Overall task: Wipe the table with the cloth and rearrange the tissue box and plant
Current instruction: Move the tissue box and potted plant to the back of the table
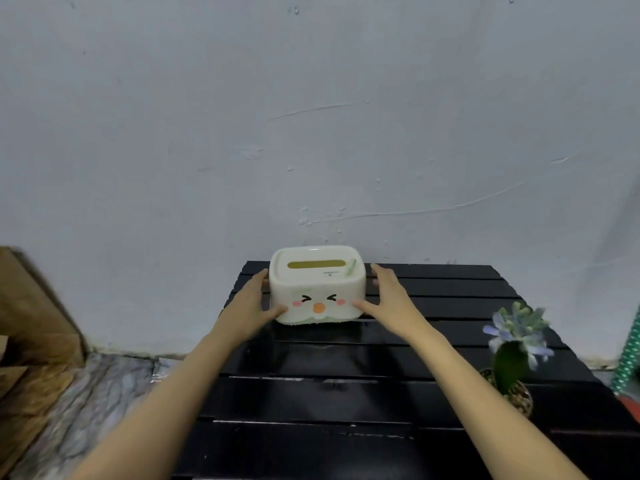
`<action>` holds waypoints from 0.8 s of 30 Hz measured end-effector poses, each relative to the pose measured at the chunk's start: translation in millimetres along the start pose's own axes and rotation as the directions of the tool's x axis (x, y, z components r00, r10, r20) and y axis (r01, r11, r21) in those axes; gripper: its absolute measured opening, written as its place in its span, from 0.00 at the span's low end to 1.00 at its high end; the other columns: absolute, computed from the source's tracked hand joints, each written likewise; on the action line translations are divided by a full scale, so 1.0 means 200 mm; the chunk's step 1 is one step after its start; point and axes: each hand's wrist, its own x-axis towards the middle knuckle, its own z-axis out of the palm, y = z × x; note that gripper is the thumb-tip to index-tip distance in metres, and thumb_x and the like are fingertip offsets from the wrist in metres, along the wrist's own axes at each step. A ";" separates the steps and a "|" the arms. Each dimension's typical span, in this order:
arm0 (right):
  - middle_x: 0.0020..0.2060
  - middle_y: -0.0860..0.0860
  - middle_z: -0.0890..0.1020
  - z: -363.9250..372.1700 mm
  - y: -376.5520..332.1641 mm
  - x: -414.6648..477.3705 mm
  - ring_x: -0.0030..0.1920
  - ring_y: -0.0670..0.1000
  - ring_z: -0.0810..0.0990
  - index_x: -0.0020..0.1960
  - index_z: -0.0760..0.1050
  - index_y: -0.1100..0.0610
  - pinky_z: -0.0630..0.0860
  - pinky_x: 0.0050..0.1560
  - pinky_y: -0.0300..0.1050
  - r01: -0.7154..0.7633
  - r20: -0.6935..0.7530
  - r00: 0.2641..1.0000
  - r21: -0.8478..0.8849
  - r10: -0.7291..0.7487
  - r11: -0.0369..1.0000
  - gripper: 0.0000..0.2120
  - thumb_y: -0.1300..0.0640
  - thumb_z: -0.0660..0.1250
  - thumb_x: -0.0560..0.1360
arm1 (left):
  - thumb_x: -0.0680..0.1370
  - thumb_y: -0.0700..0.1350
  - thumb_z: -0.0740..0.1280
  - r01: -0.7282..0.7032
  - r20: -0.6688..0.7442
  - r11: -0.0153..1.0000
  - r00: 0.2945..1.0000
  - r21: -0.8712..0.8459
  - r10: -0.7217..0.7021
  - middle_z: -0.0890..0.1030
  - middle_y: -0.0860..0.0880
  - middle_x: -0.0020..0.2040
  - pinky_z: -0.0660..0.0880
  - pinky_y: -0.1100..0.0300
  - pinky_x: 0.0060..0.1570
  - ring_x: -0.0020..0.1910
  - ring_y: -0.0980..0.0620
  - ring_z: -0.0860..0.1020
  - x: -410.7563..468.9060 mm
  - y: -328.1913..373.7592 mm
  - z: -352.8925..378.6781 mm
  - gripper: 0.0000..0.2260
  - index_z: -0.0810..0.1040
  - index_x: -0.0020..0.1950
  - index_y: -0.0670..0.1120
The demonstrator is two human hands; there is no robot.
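Note:
A cream tissue box [317, 284] with a cartoon face on its front sits at the far left of the black slatted table [346, 396], close to the wall. My left hand [251, 304] presses its left side and my right hand [388, 299] its right side, thumbs on the front. A small potted plant [512, 362] with a green cactus body and pale blue leaves stands at the table's right edge. No cloth is in view.
A pale wall [311, 116] rises right behind the table. Brown cardboard [31, 341] leans at the left over a patterned floor [86, 410]. A green dotted object [628, 355] stands at the far right.

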 end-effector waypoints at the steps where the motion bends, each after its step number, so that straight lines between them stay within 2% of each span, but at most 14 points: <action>1: 0.71 0.53 0.59 -0.02 -0.02 -0.04 0.69 0.52 0.63 0.73 0.51 0.55 0.63 0.68 0.50 0.006 -0.008 1.000 -0.013 -0.006 1.000 0.37 0.51 0.68 0.71 | 0.70 0.47 0.70 0.005 -0.035 1.000 0.999 0.003 -0.004 0.73 0.50 0.61 0.68 0.56 0.58 0.59 0.53 0.71 -0.03 0.02 0.00 0.29 0.61 0.68 0.48; 5: 0.72 0.50 0.59 -0.08 -0.08 -0.25 0.70 0.48 0.62 0.72 0.51 0.52 0.62 0.66 0.43 0.050 0.011 0.999 -0.017 -0.050 0.999 0.35 0.50 0.66 0.72 | 0.73 0.48 0.67 -0.010 -0.118 0.999 0.993 0.036 0.014 0.72 0.49 0.65 0.67 0.57 0.60 0.63 0.51 0.70 -0.19 0.12 -0.01 0.24 0.64 0.67 0.48; 9: 0.70 0.45 0.60 -0.11 -0.09 -0.49 0.68 0.43 0.61 0.72 0.53 0.48 0.61 0.67 0.40 0.085 0.030 0.996 -0.062 -0.083 0.994 0.32 0.48 0.65 0.73 | 0.75 0.49 0.64 -0.052 -0.034 0.988 0.998 0.148 0.058 0.70 0.49 0.66 0.66 0.57 0.62 0.64 0.51 0.68 -0.40 0.17 0.09 0.21 0.64 0.66 0.49; 14: 0.62 0.37 0.60 -0.19 -0.04 -0.79 0.63 0.37 0.62 0.69 0.56 0.46 0.61 0.61 0.34 0.116 -0.009 0.993 -0.147 -0.118 0.982 0.27 0.49 0.64 0.74 | 0.76 0.50 0.61 -0.095 0.103 0.946 0.992 0.310 0.066 0.67 0.51 0.68 0.64 0.58 0.64 0.66 0.53 0.65 -0.56 0.17 0.23 0.18 0.66 0.66 0.51; 18: 0.57 0.35 0.65 -0.29 0.06 -0.97 0.58 0.33 0.67 0.61 0.65 0.44 0.66 0.53 0.30 0.082 -0.123 0.986 -0.211 -0.109 0.974 0.18 0.53 0.65 0.74 | 0.76 0.48 0.61 -0.089 0.083 0.950 0.994 0.298 0.067 0.68 0.49 0.67 0.67 0.56 0.62 0.66 0.51 0.66 -0.60 0.15 0.27 0.17 0.69 0.64 0.49; 20: 0.54 0.37 0.69 -0.34 0.12 -1.02 0.54 0.36 0.71 0.55 0.72 0.46 0.67 0.52 0.29 0.045 -0.218 0.971 -0.225 -0.095 0.973 0.14 0.58 0.67 0.72 | 0.76 0.47 0.62 -0.093 0.047 0.952 0.995 0.291 0.083 0.70 0.48 0.67 0.68 0.55 0.61 0.65 0.50 0.67 -0.61 0.14 0.29 0.16 0.70 0.63 0.48; 22: 0.49 0.42 0.72 -0.37 0.17 -1.05 0.49 0.39 0.73 0.50 0.75 0.51 0.65 0.50 0.22 -0.007 -0.308 0.949 -0.245 -0.071 0.970 0.11 0.63 0.68 0.71 | 0.75 0.46 0.63 -0.093 0.007 0.956 0.995 0.277 0.095 0.71 0.48 0.66 0.69 0.54 0.60 0.64 0.49 0.69 -0.62 0.14 0.29 0.15 0.72 0.62 0.47; 24: 0.49 0.47 0.72 -0.39 0.19 -1.05 0.43 0.43 0.75 0.50 0.75 0.54 0.67 0.44 0.21 -0.077 -0.366 0.931 -0.239 -0.016 0.968 0.11 0.64 0.69 0.70 | 0.75 0.46 0.63 -0.090 -0.017 0.959 0.995 0.270 0.098 0.72 0.48 0.65 0.69 0.53 0.59 0.63 0.49 0.70 -0.62 0.13 0.30 0.15 0.72 0.61 0.47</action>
